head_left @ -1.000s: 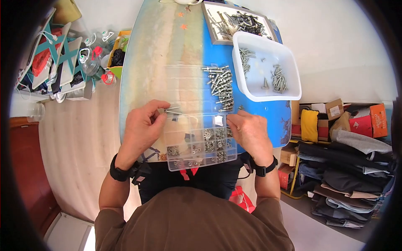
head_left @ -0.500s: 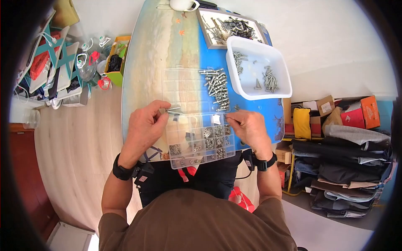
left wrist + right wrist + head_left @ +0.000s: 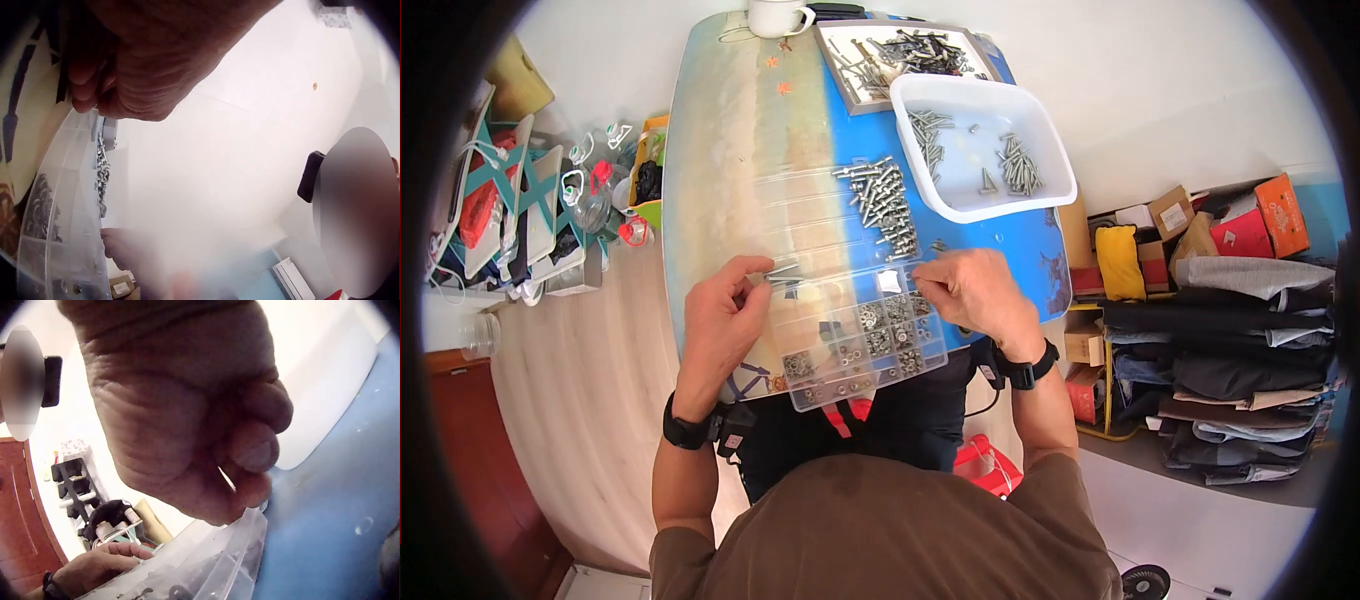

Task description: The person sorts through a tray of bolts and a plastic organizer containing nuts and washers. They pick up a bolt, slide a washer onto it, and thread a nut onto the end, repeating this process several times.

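A clear compartment box (image 3: 855, 355) holding nuts and washers sits at the table's near edge, its transparent lid (image 3: 800, 215) opened flat beyond it. My left hand (image 3: 722, 318) pinches the box's far left corner; a few thin screws (image 3: 784, 272) lie by its fingertips. In the left wrist view, curled fingers (image 3: 87, 103) meet the box edge (image 3: 78, 134). At the far right corner, my right hand (image 3: 985, 295) pinches the rim, and the right wrist view shows its thumb and finger against the plastic corner (image 3: 250, 522). Many bolts (image 3: 883, 205) lie over the lid's right side.
Behind on the right stands a white tub (image 3: 985, 145) with screws, overlapping a framed tray (image 3: 850, 75) of dark and silver screws. A white mug (image 3: 778, 17) is at the far edge. Bottles (image 3: 590, 205) stand left; folded clothes (image 3: 1230, 345) are stacked right.
The head view has shifted, so table, box and tub appear further left. Both hands keep about the same places at the box.
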### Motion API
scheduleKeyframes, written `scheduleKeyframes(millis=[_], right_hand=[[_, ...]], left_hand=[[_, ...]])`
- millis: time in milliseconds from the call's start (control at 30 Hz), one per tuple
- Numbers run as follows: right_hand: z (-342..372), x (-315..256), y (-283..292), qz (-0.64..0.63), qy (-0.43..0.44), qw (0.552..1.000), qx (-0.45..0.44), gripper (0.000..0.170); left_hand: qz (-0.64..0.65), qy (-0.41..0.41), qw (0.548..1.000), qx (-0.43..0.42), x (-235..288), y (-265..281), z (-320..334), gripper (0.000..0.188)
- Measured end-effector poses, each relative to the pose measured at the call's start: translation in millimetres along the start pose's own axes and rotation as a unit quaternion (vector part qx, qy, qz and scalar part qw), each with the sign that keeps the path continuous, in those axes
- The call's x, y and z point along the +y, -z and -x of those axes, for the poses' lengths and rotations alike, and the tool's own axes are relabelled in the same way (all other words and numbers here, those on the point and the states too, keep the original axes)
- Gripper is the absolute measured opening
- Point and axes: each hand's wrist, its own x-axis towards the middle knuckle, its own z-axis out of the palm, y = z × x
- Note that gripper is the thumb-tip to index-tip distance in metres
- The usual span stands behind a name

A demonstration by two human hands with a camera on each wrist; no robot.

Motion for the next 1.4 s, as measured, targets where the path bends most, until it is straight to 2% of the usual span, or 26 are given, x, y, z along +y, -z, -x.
scheduleKeyframes(millis=[133,233,300,400,633,700,900,1000,1100,1233,1333,1400], right_hand=[[1,0,0,-0.048,-0.002,0.997,0.058,0.004],[7,3,-8,-0.016,0.011,0.999,0.041,0.012],[9,2,-7,-0.033,0.001,0.999,0.021,0.023],[11,6,-9,-0.071,-0.002,0.997,0.02,0.028],[8,23,-12,-0.167,0.036,0.985,0.028,0.025],[6,23,-5,-0.157,-0.011,0.987,-0.043,0.026],[4,35,-16,-0.212,0.025,0.977,-0.028,0.024],[6,32,-11,-0.21,-0.004,0.977,-0.034,0.027],[9,31,-15,-0.206,0.002,0.979,-0.013,0.026],[9,32,-13,-0.188,0.003,0.982,-0.027,0.029],[6,30,-6,-0.182,0.009,0.981,-0.071,0.03],[5,27,-2,-0.192,-0.032,0.976,-0.097,0.027]], left_hand=[[0.009,0.005,1.0,0.02,-1,-3,0,0.022],[0.03,0.016,0.999,0.019,1,-4,0,0.022],[0.033,0.026,0.999,0.016,2,-5,0,0.022],[0.036,0.036,0.999,0.017,2,-4,0,0.022],[0.06,0.058,0.996,0.021,6,-7,0,0.021],[0.062,0.061,0.996,0.02,7,-8,1,0.02],[0.053,0.071,0.996,0.014,12,-7,0,0.02],[0.056,0.077,0.995,0.011,12,-7,0,0.019],[0.048,0.081,0.995,0.014,12,-7,-1,0.019],[0.054,0.073,0.996,0.012,10,-7,-1,0.019],[0.054,0.071,0.996,0.012,10,-6,-1,0.018],[0.054,0.073,0.996,0.013,12,-7,-1,0.018]])
